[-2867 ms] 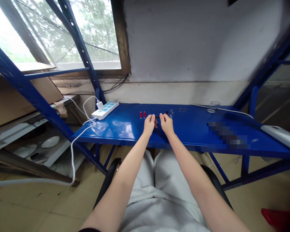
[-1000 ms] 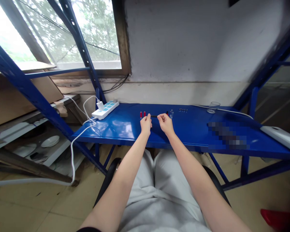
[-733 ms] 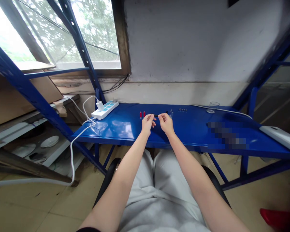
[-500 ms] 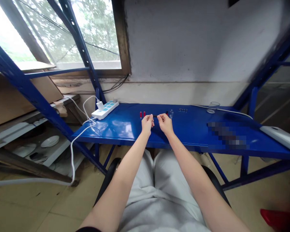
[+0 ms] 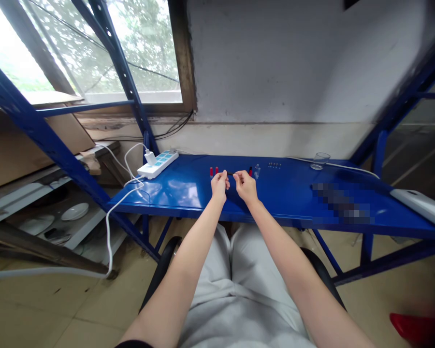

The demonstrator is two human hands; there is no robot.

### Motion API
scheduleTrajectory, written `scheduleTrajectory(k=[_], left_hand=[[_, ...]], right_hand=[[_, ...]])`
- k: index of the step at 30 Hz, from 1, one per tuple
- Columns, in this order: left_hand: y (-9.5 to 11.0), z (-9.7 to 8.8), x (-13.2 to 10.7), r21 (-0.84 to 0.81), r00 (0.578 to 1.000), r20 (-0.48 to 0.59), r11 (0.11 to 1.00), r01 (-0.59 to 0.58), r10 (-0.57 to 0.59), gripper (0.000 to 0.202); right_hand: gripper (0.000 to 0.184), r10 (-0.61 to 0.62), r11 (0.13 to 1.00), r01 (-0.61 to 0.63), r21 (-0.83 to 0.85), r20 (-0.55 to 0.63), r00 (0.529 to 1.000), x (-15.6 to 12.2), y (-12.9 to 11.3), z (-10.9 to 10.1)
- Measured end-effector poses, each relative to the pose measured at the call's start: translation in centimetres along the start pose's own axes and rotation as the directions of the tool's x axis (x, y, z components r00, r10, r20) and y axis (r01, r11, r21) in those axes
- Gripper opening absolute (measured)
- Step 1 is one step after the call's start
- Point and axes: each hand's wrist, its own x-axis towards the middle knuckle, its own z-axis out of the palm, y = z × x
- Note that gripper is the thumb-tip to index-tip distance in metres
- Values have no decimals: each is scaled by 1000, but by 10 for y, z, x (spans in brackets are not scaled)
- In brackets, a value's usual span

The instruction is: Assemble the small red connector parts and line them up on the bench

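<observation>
- The blue table [image 5: 181, 200] spans the scene in front of me, its near edge above my lap.
- The power strip [image 5: 158, 165] lies at its far left, a white plug in it; the glass [image 5: 319, 161] sits at the far right, beside a white cable.
- My left hand [image 5: 219, 185] and right hand [image 5: 245, 185] are just apart over the middle of the table, each pinching the rod between thumb and fingers. To work it well, I judge that I should keep both pinches light and close in, wrists steady, and let one hand hold firm while the other makes small corrections.
- My right hand is nearer my left than a second ago; the left is in much the same place.
- Two red tubes [image 5: 216, 171] stand left of my hands, side by side; the dark-and-red tube [image 5: 250, 171], just beyond my right hand, shows more fully than it did then.
- Clear pieces [image 5: 257, 171] are close to its right.
- The dark rod [image 5: 230, 174] bridges my fingertips. Less of it shows, and it now slopes slightly nearer at its right end, where it looked level.
- Tiny bits [image 5: 274, 165] lie in a row farther right, too small to identify.
</observation>
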Motion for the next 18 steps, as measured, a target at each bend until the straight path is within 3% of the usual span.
scheduleTrajectory(k=[7,18], left_hand=[[-1,-1,1,-27,1000,-11,1000,6,-7,37],[2,0,0,-38,999,-32,999,27,-28,36]], right_hand=[[31,-122,982,120,-149,-5,993,-2,2,2],[33,-153,954,154,-257,22,988,-4,0,1]])
